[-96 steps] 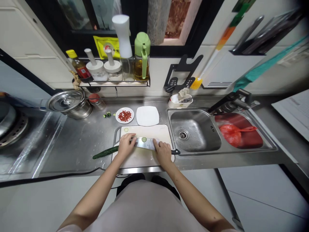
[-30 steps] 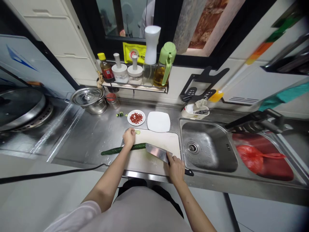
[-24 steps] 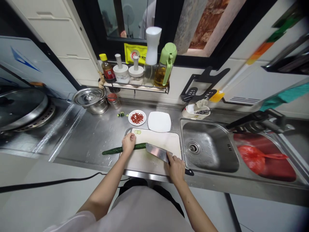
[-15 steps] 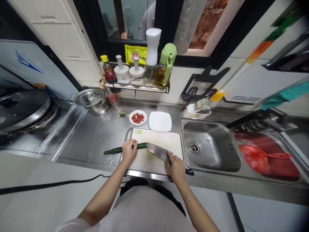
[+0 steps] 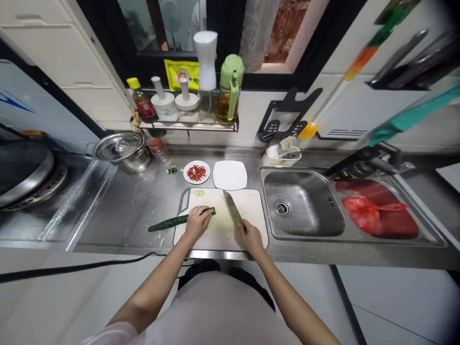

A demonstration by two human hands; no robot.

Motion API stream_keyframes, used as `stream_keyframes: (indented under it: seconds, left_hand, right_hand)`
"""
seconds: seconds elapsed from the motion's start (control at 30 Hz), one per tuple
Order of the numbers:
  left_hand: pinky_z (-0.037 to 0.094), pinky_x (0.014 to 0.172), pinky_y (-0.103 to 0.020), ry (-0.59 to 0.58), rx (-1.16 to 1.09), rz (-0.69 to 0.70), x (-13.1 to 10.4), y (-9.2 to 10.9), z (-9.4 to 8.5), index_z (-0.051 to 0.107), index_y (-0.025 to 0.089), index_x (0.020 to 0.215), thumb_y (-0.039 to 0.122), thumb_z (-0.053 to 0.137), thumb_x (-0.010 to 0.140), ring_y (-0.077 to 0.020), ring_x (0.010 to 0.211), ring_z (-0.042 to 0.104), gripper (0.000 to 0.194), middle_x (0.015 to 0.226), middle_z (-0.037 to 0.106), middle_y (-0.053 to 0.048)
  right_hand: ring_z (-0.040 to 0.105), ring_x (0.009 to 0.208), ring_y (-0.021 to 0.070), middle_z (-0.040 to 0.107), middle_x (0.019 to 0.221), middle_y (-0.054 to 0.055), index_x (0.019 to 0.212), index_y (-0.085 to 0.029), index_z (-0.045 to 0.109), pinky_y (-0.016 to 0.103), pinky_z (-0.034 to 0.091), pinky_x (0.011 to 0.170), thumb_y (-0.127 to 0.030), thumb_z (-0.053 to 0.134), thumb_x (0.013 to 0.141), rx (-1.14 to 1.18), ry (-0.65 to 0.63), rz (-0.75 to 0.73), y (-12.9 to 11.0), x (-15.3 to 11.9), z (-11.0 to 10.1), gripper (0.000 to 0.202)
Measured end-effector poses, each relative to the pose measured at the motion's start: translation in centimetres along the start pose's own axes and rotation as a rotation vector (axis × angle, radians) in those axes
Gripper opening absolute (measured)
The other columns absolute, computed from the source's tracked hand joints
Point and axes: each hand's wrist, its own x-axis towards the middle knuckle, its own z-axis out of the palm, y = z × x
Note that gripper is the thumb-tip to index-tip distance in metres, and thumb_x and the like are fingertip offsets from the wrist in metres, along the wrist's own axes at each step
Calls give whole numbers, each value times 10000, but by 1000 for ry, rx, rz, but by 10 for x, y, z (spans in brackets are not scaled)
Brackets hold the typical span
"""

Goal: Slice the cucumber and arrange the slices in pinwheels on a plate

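Note:
A long dark green cucumber (image 5: 168, 224) lies across the left edge of the white cutting board (image 5: 219, 242), its left part over the steel counter. My left hand (image 5: 197, 223) is closed around it near its right end, which shows just past the fingers. In my right hand (image 5: 250, 235) is the handle of a kitchen knife (image 5: 232, 206). The blade points away from me, to the right of the cucumber and apart from it. Two pale cucumber slices (image 5: 199, 193) rest at the board's upper left.
Behind the board stand a plate of chopped red pieces (image 5: 196, 172) and a white square plate (image 5: 230, 175). A sink (image 5: 305, 203) adjoins on the right, with a red bag (image 5: 361, 214) beyond it. At left are a lidded pot (image 5: 124, 152) and a wok (image 5: 25, 167).
The knife has moved off the cucumber's end and turned, its tip now pointing away from me. My left hand still grips the cucumber, with less of it showing to the right. The view has shifted.

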Motion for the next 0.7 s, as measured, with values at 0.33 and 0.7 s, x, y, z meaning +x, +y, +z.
stream_keyframes:
  seconds: [0.33, 0.7]
  left_hand:
    - [506, 857, -312, -38, 14, -27, 5, -5, 3, 685, 267, 1125, 281, 509, 939, -173, 981, 611, 256, 1052, 687, -51]
    - [504, 853, -312, -84, 46, -22, 7, -12, 8, 683, 288, 1151, 264, 499, 935, -181, 991, 608, 285, 1073, 684, -57]
  right_hand:
    - [644, 873, 197, 700, 933, 73, 1238, -203, 522, 262, 354, 682, -299, 334, 986, -173, -161, -11, -33, -2, -4, 329]
    - [674, 883, 220, 698, 930, 122, 1282, -166, 494, 301, 456, 742, -249, 287, 995, -297, -189, -113, -56, -3, 1, 363]
